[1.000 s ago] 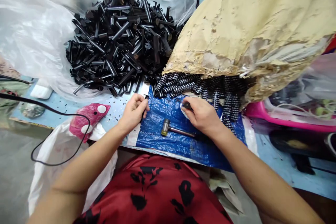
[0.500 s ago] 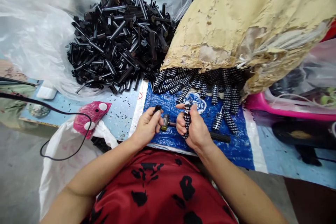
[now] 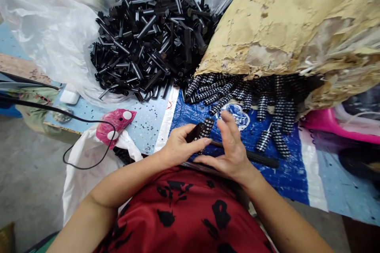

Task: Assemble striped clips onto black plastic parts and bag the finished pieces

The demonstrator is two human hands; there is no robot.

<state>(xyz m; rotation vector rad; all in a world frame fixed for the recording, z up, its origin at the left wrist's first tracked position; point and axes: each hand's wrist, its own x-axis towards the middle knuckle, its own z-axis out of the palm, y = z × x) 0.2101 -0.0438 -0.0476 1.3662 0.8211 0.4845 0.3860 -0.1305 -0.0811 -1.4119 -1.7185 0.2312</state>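
Dotted black cylinder (image 3: 208, 123), clasped in left hand (image 3: 179, 148) just in front of the red shirt (image 3: 190, 213), over the near edge of a blue sheet (image 3: 282, 184). Rows of small pale squares on dark barrel. Also gripped there, alongside it: smooth black tube (image 3: 195, 133), round, slightly glossy. Left fingers curled round both, thumb laid across front. Right hand (image 3: 233, 152) close by, fingers spread and released, nothing in grasp; can't tell if thumb tip touches left hand.

Sheet: crinkled shiny plastic, white borders, white printed emblem (image 3: 236, 116). On it, behind the right wrist: tool with matte black handle (image 3: 263, 159) and thin shaft, far end hidden by hands. Beyond, heap of glossy black tubes (image 3: 154, 41), notched ends, against filmy clear plastic (image 3: 56, 35). To the right, flaking, torn yellow sack (image 3: 252, 23), more dotted cylinders (image 3: 261, 107) fanned out at its mouth.
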